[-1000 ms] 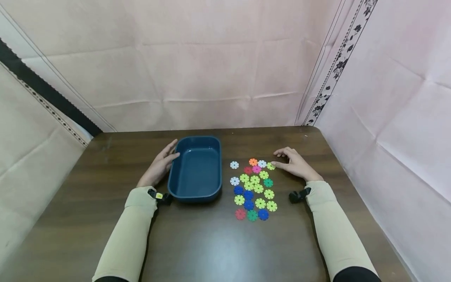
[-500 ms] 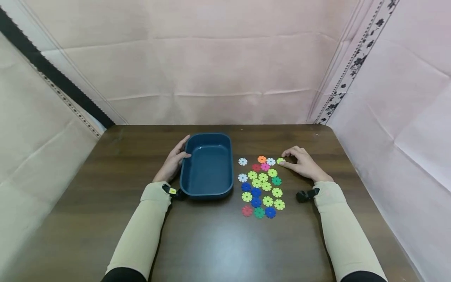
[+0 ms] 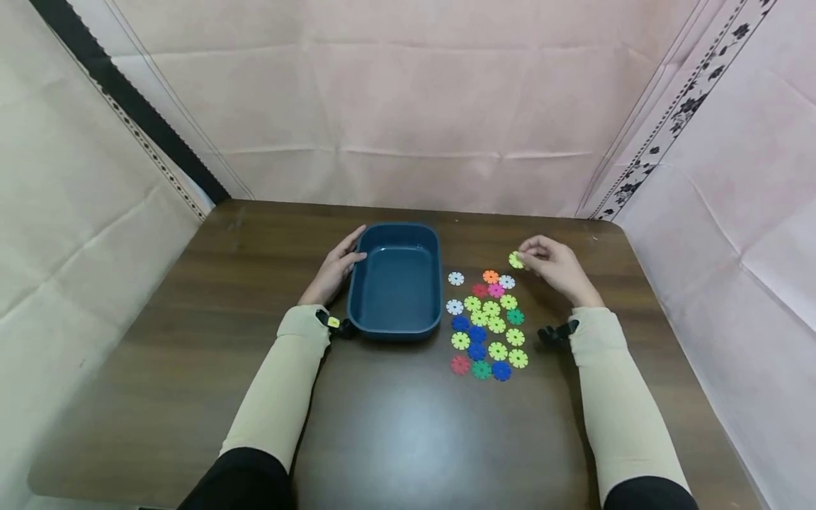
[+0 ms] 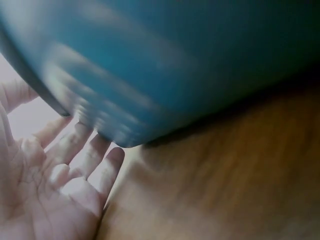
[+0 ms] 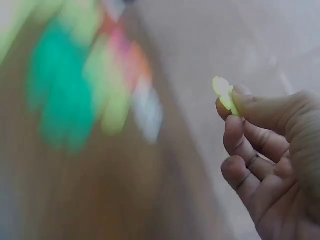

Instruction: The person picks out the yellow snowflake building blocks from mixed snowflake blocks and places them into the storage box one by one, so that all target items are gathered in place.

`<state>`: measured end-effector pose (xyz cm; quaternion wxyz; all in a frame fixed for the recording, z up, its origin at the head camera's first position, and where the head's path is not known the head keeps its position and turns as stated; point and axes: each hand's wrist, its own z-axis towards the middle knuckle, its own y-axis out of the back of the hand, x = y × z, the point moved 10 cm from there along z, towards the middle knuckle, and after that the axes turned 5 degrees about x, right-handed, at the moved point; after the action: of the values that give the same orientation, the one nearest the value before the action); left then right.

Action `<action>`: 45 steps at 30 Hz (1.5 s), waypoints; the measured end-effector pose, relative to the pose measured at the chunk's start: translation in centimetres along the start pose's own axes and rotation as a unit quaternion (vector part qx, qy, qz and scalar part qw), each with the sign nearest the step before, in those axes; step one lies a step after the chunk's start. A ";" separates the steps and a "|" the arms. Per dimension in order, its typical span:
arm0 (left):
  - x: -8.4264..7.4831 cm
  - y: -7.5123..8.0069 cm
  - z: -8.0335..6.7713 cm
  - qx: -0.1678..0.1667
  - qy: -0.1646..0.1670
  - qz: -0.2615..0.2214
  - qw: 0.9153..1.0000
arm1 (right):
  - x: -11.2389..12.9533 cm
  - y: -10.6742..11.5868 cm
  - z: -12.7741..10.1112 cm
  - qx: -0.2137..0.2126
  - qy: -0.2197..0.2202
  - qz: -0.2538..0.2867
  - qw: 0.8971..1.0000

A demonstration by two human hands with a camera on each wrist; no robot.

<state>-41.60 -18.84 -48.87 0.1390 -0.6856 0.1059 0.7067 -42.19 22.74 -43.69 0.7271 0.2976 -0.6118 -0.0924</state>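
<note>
pick-up step, by the look of it: right hand [image 3: 556,268] pinched one yellow-green disc [image 3: 516,260], lifted off the tabletop [image 3: 191,340] just beyond the far end of the disc cluster [image 3: 487,322]. disc sat edge-on in the fingertips; round, no long axis. left hand [image 3: 334,273] lay flat, fingers relaxed, against the blue tray [image 3: 397,327]. next move likely needs a carry toward the tabletop's left edge, over the tray rim.

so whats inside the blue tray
Nothing shows inside the tray: its bare blue floor is in view from the head camera. The near wall hides a thin strip of the floor behind it. The discs lie on the table beside it, and the left hand rests against its outer side.
</note>
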 end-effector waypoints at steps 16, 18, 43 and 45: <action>-0.4 -0.3 -0.8 0.002 -0.023 0.005 1.000 | 15.8 -19.6 11.8 0.249 0.057 -0.011 0.967; -0.4 -0.4 -0.7 0.004 -0.023 -0.004 1.000 | 15.4 -21.1 12.0 0.265 0.047 -0.025 0.963; -0.5 -0.3 -0.8 0.002 -0.027 0.001 1.000 | 12.6 -10.6 7.2 0.108 0.115 -0.127 0.979; -0.6 -0.1 -0.8 -0.003 -0.032 0.004 0.999 | 10.1 -7.9 5.8 0.069 0.106 -0.102 0.987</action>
<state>-40.82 -19.00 -48.30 0.1379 -0.6628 0.1021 0.7289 -43.53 9.50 -39.11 0.7519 0.4163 -0.5028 -0.0918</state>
